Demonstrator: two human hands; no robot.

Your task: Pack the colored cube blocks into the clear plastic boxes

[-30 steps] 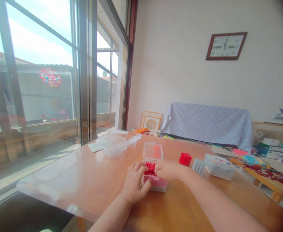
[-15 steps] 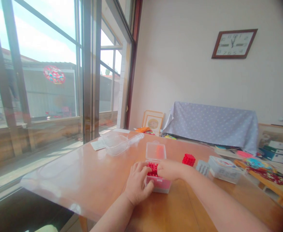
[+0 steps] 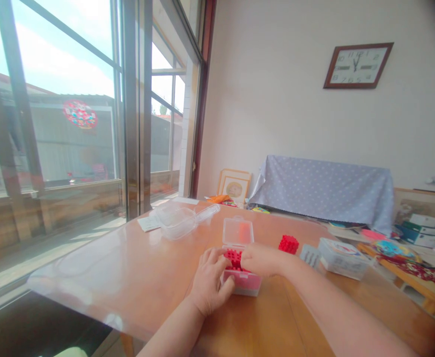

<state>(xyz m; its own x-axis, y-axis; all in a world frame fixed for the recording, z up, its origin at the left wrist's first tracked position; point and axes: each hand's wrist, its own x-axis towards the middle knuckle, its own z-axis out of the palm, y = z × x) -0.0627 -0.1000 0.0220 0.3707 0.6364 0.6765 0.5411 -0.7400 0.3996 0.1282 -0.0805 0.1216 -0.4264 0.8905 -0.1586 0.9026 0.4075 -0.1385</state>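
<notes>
A small clear plastic box point(image 3: 247, 287) stands on the table with its hinged lid point(image 3: 238, 232) tipped back. Inside it are red plastic blocks point(image 3: 233, 259) with a notched, grid-like surface. My left hand point(image 3: 213, 281) is curved around the box's left side, thumb at the front and fingers over the rim by the blocks. From the right, my right hand point(image 3: 261, 260) reaches over the box with its fingers curled down onto the red blocks; the fingertips are partly hidden. A separate red notched block cluster point(image 3: 288, 244) sits on the table beyond my right wrist.
A clear plastic container with a handle point(image 3: 176, 221) lies at the back left on some paper point(image 3: 149, 223). To the right are a grey ridged piece point(image 3: 309, 256) and a lidded clear box point(image 3: 342, 258). A large window borders the wooden table point(image 3: 128, 272) on the left.
The view has shifted slightly. Both hands stay at the box in nearly the same pose, and the red blocks show no clear movement.
</notes>
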